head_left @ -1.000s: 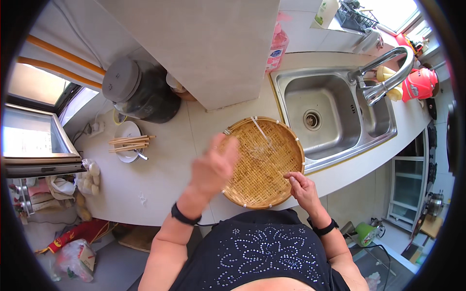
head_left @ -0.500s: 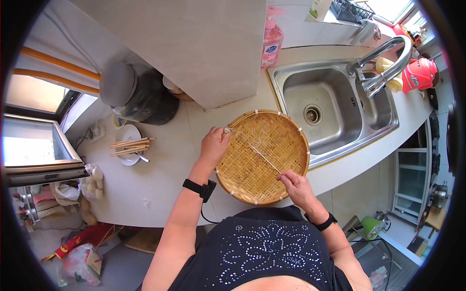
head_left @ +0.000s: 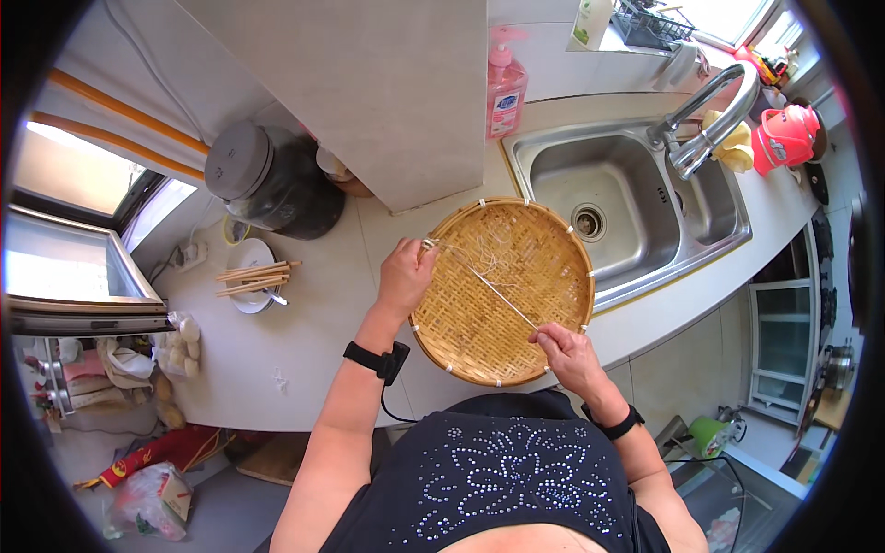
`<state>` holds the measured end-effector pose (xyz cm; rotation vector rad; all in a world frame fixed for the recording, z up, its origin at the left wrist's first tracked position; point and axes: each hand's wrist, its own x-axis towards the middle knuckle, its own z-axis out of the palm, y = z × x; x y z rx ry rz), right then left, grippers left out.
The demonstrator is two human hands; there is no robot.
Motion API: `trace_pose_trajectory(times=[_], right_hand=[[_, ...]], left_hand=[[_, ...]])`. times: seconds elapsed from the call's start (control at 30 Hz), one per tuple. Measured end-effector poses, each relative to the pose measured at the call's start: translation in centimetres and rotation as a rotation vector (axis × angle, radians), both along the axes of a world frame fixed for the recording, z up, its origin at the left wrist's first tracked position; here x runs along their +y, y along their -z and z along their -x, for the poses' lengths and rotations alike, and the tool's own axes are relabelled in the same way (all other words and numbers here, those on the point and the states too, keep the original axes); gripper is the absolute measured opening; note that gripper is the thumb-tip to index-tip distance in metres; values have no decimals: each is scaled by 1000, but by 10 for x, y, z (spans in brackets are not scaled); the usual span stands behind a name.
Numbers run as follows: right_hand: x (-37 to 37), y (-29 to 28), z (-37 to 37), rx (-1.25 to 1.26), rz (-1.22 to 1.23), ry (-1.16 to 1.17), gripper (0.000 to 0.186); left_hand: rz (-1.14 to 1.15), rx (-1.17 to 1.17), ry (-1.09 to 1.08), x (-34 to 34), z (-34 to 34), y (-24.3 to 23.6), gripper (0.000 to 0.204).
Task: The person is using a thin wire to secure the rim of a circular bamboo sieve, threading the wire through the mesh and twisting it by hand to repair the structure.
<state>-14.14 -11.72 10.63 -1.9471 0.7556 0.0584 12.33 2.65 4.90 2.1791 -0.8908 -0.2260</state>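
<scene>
Two bare hands at work over a round, golden woven-bamboo tray [head_left: 489,355], which sits at the front of the white countertop [head_left: 323,369], right by the stainless-steel double sink [head_left: 604,198]. Looks mid-job to me: a thin white strand [head_left: 503,298] already runs pretty straight, slantwise above the weave, but a messy tangle of fine pale threads [head_left: 482,261] isn't sorted yet. Can't tell if that's attached or just lying there. Hands are well apart, neither one spread open. Left hand [head_left: 404,281] is pinched at the strand's far end by the tray rim; right hand [head_left: 567,353] has thumb and fingers closed on the near end.
</scene>
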Motion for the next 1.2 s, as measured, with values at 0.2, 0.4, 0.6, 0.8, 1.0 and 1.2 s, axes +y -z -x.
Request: trace_pose_trajectory(times=[0.2,0.4,0.6,0.8,1.0,1.2], right_hand=[[3,-10,5,-39,97,-3,18],[11,-34,19,-66,70,19,14],[9,-39,27,-226,135,6,12],[6,-44,29,-202,123,16,11],[4,-49,39,-213,470,-43,6],[-7,-48,41,-226,-119,33,13]], left_hand=[[21,24,50,-4,9,-17,24],[76,49,35,-7,15,-31,26],[148,252,34,-7,12,-27,25],[185,222,75,-15,20,-44,23],[90,-217,140,-20,31,-66,19],[109,-534,221,-21,32,-90,25]])
